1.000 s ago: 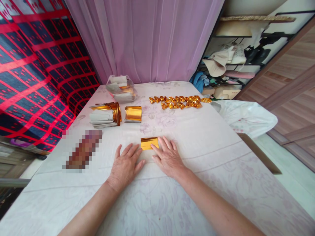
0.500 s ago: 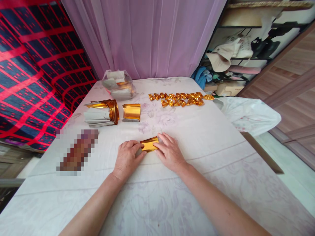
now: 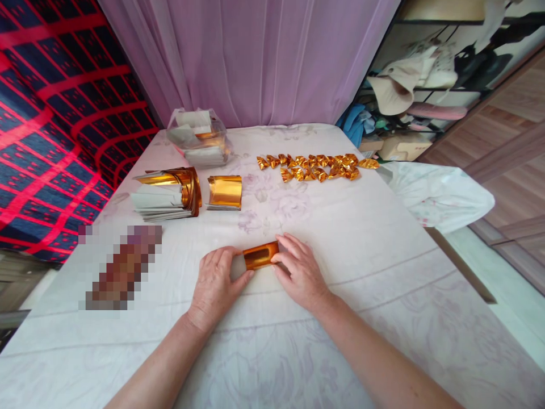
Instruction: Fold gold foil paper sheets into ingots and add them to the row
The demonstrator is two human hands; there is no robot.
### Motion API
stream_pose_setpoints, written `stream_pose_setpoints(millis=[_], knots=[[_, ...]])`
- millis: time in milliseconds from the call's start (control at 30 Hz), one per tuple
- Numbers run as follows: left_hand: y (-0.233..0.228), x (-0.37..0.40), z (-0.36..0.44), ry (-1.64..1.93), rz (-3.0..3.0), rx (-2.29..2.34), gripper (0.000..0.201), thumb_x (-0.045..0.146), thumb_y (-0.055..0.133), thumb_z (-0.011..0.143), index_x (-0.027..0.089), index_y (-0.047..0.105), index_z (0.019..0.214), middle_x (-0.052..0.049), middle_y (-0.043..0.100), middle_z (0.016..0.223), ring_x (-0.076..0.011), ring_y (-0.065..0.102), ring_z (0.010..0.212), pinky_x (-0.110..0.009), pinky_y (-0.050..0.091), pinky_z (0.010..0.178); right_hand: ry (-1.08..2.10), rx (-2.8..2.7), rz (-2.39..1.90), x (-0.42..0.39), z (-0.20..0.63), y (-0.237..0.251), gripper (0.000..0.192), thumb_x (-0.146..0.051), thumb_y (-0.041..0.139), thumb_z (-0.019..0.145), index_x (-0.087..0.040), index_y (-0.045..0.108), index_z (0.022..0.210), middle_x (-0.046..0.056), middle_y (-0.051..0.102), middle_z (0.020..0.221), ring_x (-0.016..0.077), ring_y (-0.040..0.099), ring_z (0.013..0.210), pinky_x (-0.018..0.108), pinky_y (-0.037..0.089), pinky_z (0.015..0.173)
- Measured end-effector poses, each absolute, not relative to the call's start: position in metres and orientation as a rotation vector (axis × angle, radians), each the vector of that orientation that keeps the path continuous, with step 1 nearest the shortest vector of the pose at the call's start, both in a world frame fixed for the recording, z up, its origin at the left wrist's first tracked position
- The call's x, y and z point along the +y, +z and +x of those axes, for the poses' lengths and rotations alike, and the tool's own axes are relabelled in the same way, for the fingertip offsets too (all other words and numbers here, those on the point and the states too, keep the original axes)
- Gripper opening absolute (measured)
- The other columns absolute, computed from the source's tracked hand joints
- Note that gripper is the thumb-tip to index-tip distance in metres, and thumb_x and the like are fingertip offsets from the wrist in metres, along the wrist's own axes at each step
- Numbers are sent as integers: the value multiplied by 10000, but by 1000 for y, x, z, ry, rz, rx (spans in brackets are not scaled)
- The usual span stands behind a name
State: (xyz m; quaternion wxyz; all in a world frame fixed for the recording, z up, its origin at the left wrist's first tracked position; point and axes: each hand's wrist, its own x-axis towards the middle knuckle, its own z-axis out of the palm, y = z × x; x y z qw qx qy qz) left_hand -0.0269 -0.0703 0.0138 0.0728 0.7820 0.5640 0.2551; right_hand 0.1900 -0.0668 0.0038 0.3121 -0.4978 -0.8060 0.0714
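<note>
Both hands, left and right, pinch one gold sheet half-folded, near finished folds, stack unfolded

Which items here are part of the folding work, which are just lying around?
In use: gold foil sheet held between left hand and right hand; foil sheet stacks; folded gold pieces.
Lying about: plastic bag; hats; curtain.

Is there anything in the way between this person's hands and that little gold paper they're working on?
Nothing visible. The left hand and right hand already grip the gold foil paper at its two ends, just above the white cloth. The foil stacks and folded gold pieces lie farther back, apart from it.
</note>
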Motion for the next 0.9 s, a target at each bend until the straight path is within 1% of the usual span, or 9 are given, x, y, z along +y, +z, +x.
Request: stream_pose_setpoints(millis=[100,167,267,400,467,600,700,833,900], knots=[[11,-71,-28,785,2364,1679,407,344,690,808,195,534,1153,-85,669,1069,-279,618,999,-432,471,885,177,-2121,-1281,-67,191,4,133,-171,554,878,-221,676,863,94,607,1307,269,474,1286,478,420,1034],[11,-71,-29,789,2375,1658,418,343,683,816,204,534,1181,-85,667,1092,-279,615,1017,-431,467,894,162,-2115,-1259,-67,191,5,149,-169,544,886,-223,680,856,88,621,1284,263,486,1271,470,428,1026],[13,-71,-31,819,2385,1601,348,323,662,840,214,557,1153,-75,670,1087,-261,618,1010,-414,467,883,146,-2116,-1238,-67,190,6,145,-170,551,891,-221,681,855,87,631,1262,260,501,1250,457,436,1019],[16,-72,-32,897,2394,1502,165,278,618,879,224,596,1033,-51,681,1006,-228,631,944,-383,467,835,130,-2123,-1214,-67,191,8,127,-177,561,892,-214,681,870,91,634,1248,259,518,1229,444,439,1017],[16,-72,-33,918,2378,1479,107,241,596,885,226,604,991,-47,688,983,-223,635,935,-379,466,827,124,-2131,-1199,-68,191,8,135,-177,554,898,-211,682,871,92,631,1253,257,520,1226,442,442,1014],[15,-71,-34,915,2359,1411,126,164,559,870,229,606,968,-36,718,967,-211,655,914,-377,463,820,137,-2132,-1204,-68,191,10,157,-168,546,900,-215,691,865,86,640,1239,249,531,1200,437,447,1003],[15,-71,-34,906,2340,1382,121,171,550,874,233,612,957,-27,732,945,-203,663,885,-375,467,819,141,-2108,-1191,-68,190,11,163,-175,548,901,-223,697,855,77,671,1154,232,570,1121,418,457,973],[15,-71,-33,925,2289,1416,84,251,565,899,240,618,963,-24,730,925,-200,663,875,-372,481,828,141,-2085,-1150,-68,190,11,134,-200,558,909,-219,688,883,60,697,959,208,616,962,372,477,884],[15,-71,-33,933,2260,1456,147,309,606,880,238,613,1008,-27,728,908,-209,663,884,-376,489,836,158,-2064,-1158,-67,191,9,135,-209,546,912,-223,680,901,51,692,891,202,626,904,359,486,841]])
